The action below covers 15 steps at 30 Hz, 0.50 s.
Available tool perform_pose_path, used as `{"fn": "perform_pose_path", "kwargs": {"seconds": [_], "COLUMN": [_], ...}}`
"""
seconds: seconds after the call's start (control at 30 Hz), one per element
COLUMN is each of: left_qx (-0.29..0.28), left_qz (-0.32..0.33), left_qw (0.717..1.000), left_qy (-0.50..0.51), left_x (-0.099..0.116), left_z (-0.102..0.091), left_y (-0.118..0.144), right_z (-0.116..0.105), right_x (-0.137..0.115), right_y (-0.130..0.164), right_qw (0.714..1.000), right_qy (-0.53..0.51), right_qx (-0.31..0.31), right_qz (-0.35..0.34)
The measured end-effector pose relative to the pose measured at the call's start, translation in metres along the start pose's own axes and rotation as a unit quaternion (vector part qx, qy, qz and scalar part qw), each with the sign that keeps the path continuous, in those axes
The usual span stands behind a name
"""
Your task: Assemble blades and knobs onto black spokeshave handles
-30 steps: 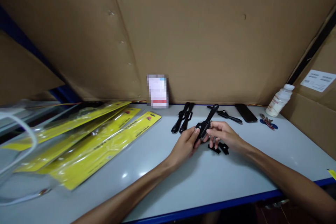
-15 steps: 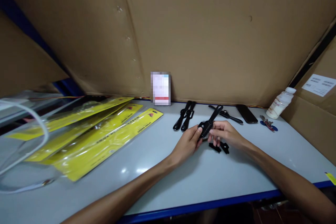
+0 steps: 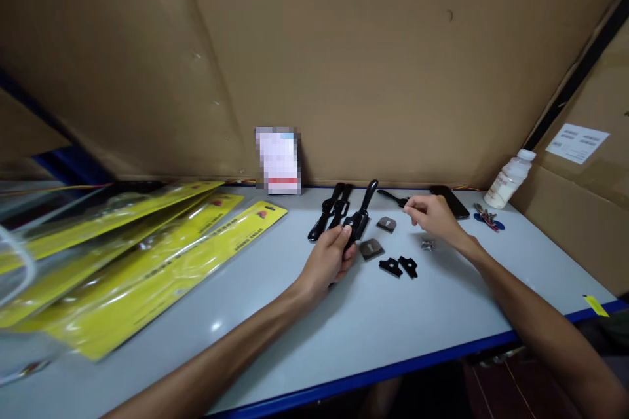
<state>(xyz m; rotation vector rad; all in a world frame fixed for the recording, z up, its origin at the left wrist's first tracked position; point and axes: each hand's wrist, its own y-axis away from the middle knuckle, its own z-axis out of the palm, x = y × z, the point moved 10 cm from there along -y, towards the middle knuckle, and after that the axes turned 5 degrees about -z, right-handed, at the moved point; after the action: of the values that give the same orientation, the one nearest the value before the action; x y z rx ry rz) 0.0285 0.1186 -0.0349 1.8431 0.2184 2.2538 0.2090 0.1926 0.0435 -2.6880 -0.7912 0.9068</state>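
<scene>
My left hand (image 3: 328,256) is wrapped round one handle of a black spokeshave (image 3: 366,209), whose other handle points up and away. My right hand (image 3: 432,217) is raised to the right with thumb and fingers pinched together; whatever is between them is too small to make out. Behind those fingers another black spokeshave (image 3: 390,196) is partly hidden. Two grey blades, the far blade (image 3: 386,224) and the near blade (image 3: 372,249), lie between my hands. Closer to me are two black cap plates (image 3: 390,266). Small metal screws (image 3: 427,245) sit below my right wrist.
Two more spokeshaves (image 3: 325,215) lie side by side behind my left hand. Yellow blister packs (image 3: 196,258) cover the left. A pixelated card (image 3: 279,160) leans on the cardboard wall (image 3: 344,65). A phone (image 3: 449,201), keys (image 3: 486,216) and a white bottle (image 3: 508,180) stand at right.
My right hand has left the spokeshave and moved right and away from me. My left hand still grips the tool. The two blades and the small screws are now in view. The camera view has shifted.
</scene>
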Motion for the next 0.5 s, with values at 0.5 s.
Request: {"fn": "perform_pose_path", "kwargs": {"seconds": [0.5], "left_qx": [-0.016], "left_qz": [-0.023], "left_qw": [0.998], "left_qy": [-0.062], "left_x": [-0.005], "left_z": [0.008], "left_y": [0.005], "right_z": [0.023], "right_x": [0.033], "right_y": [0.024], "right_qw": [0.947], "right_qy": [0.134], "right_qx": [-0.29], "right_qz": [0.036]}}
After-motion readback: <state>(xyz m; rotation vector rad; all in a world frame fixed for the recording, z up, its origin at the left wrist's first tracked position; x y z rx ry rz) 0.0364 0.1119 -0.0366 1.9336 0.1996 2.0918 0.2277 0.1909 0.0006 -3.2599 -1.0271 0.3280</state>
